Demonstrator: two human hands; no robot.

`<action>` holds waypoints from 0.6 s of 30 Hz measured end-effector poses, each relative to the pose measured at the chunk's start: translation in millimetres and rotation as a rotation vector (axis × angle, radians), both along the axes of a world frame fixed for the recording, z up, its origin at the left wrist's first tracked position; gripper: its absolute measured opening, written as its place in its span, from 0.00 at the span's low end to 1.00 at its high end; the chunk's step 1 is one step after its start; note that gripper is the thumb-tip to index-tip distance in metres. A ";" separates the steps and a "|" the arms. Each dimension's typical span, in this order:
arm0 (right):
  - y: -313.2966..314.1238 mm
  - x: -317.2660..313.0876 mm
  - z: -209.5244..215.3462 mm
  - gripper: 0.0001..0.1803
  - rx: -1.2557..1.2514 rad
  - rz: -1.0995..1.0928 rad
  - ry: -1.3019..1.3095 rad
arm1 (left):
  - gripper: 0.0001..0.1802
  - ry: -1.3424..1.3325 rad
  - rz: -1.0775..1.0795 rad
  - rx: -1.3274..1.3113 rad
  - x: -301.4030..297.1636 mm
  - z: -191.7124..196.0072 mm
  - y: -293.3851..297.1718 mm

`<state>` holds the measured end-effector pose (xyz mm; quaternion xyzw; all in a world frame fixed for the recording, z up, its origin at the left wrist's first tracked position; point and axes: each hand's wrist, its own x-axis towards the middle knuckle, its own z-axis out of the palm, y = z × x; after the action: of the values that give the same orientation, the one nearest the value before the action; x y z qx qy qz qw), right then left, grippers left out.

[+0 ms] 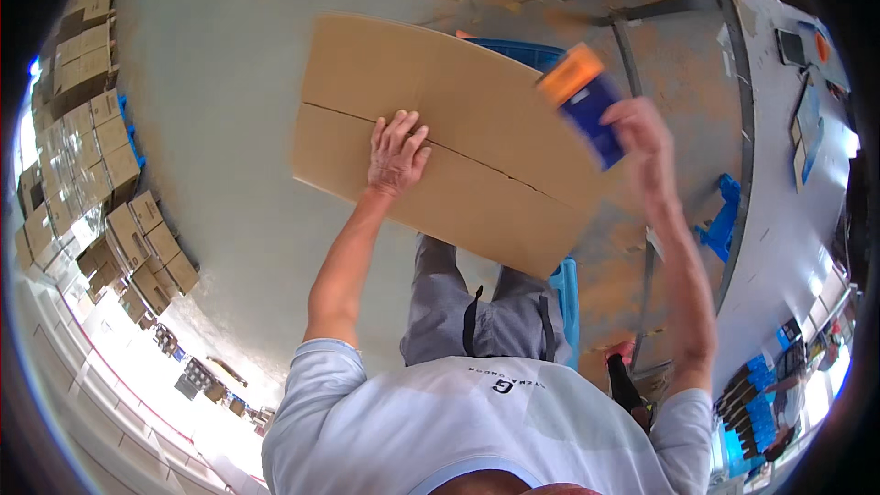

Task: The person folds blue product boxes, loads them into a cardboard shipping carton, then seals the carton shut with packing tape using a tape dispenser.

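The left hand (397, 154) lies flat and open, fingers spread, palm pressed on the top of a cardboard box (449, 137), right over the seam where its two flaps meet. The box stretches away from this hand on both sides, its brown top facing up in front of the person's grey trousers (477, 312). Off to the right of the box, near its far corner, the right hand (642, 137) is closed around a tape dispenser (587, 101) with an orange head and blue body, blurred. Beyond the box, a blue crate (527, 52) peeks out. Far to the left, stacks of cartons (92, 128) line the grey floor (229, 82).
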<state>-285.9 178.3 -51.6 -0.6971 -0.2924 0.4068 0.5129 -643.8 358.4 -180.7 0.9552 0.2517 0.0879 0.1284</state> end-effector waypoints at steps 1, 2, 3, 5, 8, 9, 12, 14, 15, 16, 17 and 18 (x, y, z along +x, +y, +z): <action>-1.1 -30.3 -10.4 0.12 -0.046 0.122 -0.008 | 0.22 -0.014 -0.012 -0.007 6.4 -4.1 -3.3; 5.8 -61.3 -10.7 0.16 -0.008 0.198 -0.082 | 0.22 -0.014 -0.019 -0.001 7.2 -5.9 -3.2; 8.1 -81.7 -6.5 0.21 0.017 0.270 -0.170 | 0.22 -0.021 -0.011 0.006 18.5 -9.6 -8.6; 18.7 -112.7 -7.9 0.25 -0.034 0.344 -0.298 | 0.20 -0.066 -0.036 -0.039 27.3 -7.4 -11.4; 20.3 -138.3 -31.1 0.33 -0.166 0.460 -0.548 | 0.20 -0.050 -0.017 -0.034 26.3 -5.8 -13.8; 14.2 -140.4 -41.8 0.35 -0.118 0.466 -0.679 | 0.20 -0.067 -0.016 -0.032 24.3 -5.6 -10.7; 4.3 -136.3 -48.8 0.38 -0.088 0.481 -0.823 | 0.21 -0.064 -0.074 -0.133 13.2 -4.1 5.6; -4.8 -135.1 -54.2 0.38 -0.079 0.443 -0.832 | 0.23 -0.075 -0.352 -0.060 -7.3 -4.1 50.5; -8.0 -133.0 -55.4 0.38 -0.085 0.430 -0.855 | 0.23 -0.047 -0.348 -0.033 -18.6 -3.4 76.8; -5.2 -131.0 -52.3 0.38 -0.099 0.434 -0.876 | 0.23 -0.022 -0.348 -0.006 -28.2 -2.6 106.2; -2.7 -131.0 -48.7 0.38 -0.122 0.442 -0.871 | 0.23 -0.043 -0.349 -0.013 -37.2 -0.6 131.7; 1.5 -132.3 -42.4 0.38 -0.148 0.451 -0.864 | 0.23 -0.025 -0.330 0.022 -45.9 2.0 153.7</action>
<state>-418.2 179.8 -94.1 -0.7558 -0.5925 0.2010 0.1931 -689.7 512.1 -178.6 0.9838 0.0887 0.0803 0.1338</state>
